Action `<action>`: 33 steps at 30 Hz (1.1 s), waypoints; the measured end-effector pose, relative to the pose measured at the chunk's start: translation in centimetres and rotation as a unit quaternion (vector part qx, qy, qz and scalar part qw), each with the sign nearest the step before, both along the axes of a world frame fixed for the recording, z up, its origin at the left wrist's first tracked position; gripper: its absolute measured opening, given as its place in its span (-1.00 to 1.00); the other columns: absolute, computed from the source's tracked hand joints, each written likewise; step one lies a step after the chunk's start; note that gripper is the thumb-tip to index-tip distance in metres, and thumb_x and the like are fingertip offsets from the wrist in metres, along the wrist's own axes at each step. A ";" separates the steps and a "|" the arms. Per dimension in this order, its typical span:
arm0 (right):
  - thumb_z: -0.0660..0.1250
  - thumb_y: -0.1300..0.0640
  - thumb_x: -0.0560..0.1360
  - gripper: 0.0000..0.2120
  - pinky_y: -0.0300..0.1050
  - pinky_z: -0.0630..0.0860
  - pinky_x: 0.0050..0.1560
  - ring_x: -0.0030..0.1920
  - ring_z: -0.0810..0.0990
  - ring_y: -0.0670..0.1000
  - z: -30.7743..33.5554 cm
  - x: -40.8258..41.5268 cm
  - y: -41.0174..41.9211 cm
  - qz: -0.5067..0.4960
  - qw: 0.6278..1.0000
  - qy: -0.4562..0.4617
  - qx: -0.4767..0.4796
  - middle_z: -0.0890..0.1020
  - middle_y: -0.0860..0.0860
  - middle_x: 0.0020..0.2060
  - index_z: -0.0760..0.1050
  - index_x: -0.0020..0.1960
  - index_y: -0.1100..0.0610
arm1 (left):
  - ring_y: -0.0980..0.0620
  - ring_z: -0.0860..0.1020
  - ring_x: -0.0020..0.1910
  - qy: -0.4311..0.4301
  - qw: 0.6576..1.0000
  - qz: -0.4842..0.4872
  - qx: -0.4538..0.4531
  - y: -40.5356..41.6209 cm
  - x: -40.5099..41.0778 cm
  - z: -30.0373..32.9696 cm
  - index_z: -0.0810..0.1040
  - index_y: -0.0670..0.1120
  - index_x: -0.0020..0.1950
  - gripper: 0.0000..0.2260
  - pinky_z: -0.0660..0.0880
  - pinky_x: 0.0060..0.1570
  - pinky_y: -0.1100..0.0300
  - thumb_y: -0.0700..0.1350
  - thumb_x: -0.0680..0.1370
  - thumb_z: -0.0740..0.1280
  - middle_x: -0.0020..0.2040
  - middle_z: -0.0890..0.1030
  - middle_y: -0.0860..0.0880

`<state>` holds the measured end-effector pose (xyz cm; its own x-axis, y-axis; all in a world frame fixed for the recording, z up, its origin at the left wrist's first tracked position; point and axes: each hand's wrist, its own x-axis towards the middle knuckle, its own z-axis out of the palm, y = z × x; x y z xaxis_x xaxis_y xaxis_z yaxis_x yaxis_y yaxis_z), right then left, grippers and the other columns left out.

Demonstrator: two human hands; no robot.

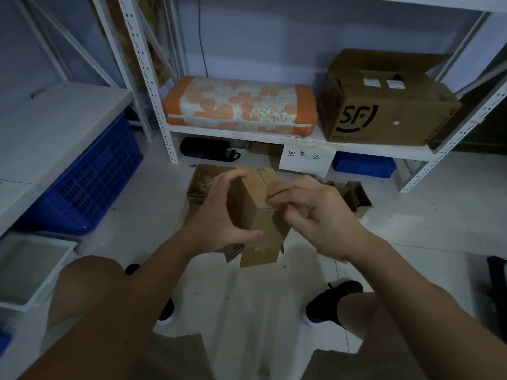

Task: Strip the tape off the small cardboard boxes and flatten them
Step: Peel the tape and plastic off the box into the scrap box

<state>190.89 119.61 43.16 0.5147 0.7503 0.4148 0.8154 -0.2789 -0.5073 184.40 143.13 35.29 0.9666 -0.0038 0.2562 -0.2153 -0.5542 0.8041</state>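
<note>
The left hand (225,212) grips a small cardboard box (253,212) up in the air, above the floor. The right hand (312,212) pinches at the top edge of that box. On the floor behind sits an open box (204,182) with brown scraps inside. A big box marked SF (384,105) stands on the shelf (356,149). A blue crate (93,176) sits to the left.

Two hands, left (223,215) and right (315,215), hold one small box (255,212). One big box (386,105), one cushion (238,105), two blue crates (93,179) (362,164), one paper sign (306,160), two shoes (333,300) (167,311).
</note>
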 end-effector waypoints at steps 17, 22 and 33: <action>0.50 0.20 0.50 -0.81 -0.05 0.59 0.10 0.12 0.63 -0.03 -0.8 0.2 -0.3 0.029 0.992 0.118 -0.031 0.66 -0.10 0.14 0.72 0.10 0.06 | 0.02 0.36 0.44 0.013 1.000 0.000 0.003 0.2 -1.4 -0.4 0.19 0.23 0.52 -0.03 0.48 0.37 -0.15 0.26 0.23 0.64 0.44 0.24 0.22; 0.40 0.23 0.56 -0.92 -0.33 0.49 0.01 0.08 0.60 -0.09 -0.7 -0.4 -0.5 0.010 0.995 0.094 -0.045 0.64 -0.14 0.09 0.64 -0.02 0.07 | 0.05 0.34 0.42 0.013 1.000 -0.015 0.023 0.1 -1.5 -0.2 0.16 0.25 0.51 -0.04 0.49 0.37 -0.13 0.25 0.25 0.62 0.43 0.21 0.23; 0.50 0.22 0.49 -0.92 -0.18 0.53 0.07 0.05 0.57 -0.12 -1.6 0.0 -0.2 -0.014 0.999 0.040 -0.009 0.65 -0.09 -0.04 0.66 -0.08 0.06 | 0.10 0.38 0.37 0.038 0.999 0.000 -0.006 -0.5 -1.3 -0.2 0.25 0.35 0.43 -0.14 0.53 0.31 -0.12 0.21 0.24 0.63 0.38 0.25 0.32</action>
<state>190.89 119.36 41.54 0.5659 0.7425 0.3583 0.7646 -0.3100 -0.5650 183.12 142.63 35.06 0.9831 -0.0004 0.1829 -0.1537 -0.5442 0.8247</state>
